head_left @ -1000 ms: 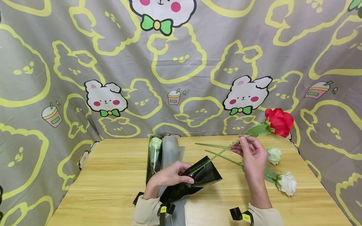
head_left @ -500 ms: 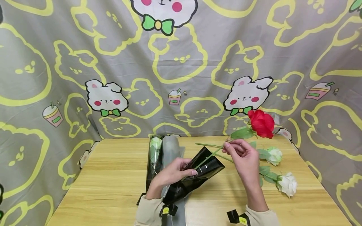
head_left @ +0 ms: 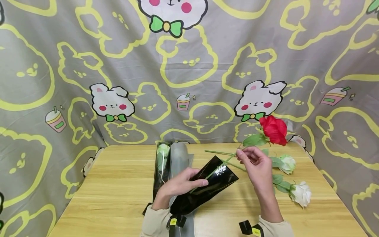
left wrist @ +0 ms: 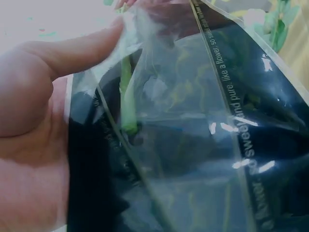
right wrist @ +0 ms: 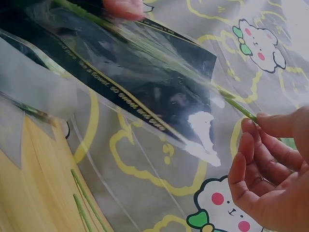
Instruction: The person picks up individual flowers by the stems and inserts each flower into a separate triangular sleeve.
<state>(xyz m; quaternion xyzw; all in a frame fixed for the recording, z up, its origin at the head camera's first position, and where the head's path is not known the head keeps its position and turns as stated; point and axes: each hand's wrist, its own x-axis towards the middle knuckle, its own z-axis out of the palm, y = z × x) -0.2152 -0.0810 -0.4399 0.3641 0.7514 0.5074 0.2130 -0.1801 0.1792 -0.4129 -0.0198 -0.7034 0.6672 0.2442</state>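
My left hand (head_left: 183, 182) grips a black flower sleeve (head_left: 220, 181) with a clear front, its thumb lying across the film. With finger and thumb, my right hand (head_left: 259, 168) pinches the green stem of a red rose (head_left: 273, 130) partway up. The bloom and a leaf stick out beyond that hand, to the upper right. From there the stem slants down left into the sleeve's mouth. Through the film in the left wrist view, the cut stem end (left wrist: 128, 116) shows inside, beside the thumb. Gold printed lettering (right wrist: 111, 89) runs along the sleeve's edge in the right wrist view.
A pale green rose (head_left: 287, 164) and a white rose (head_left: 301, 194) lie on the wooden table (head_left: 118, 184) at the right, stems pointing left. Left of centre lie a wrapped pale green rose (head_left: 163, 153) and a grey translucent wrapper (head_left: 179, 156). A patterned curtain (head_left: 204, 75) surrounds the table.
The right hand has brought the red rose left and slightly down. Its stem has slid further into the sleeve, whose clear front now faces up more broadly. During the last half second little moved.
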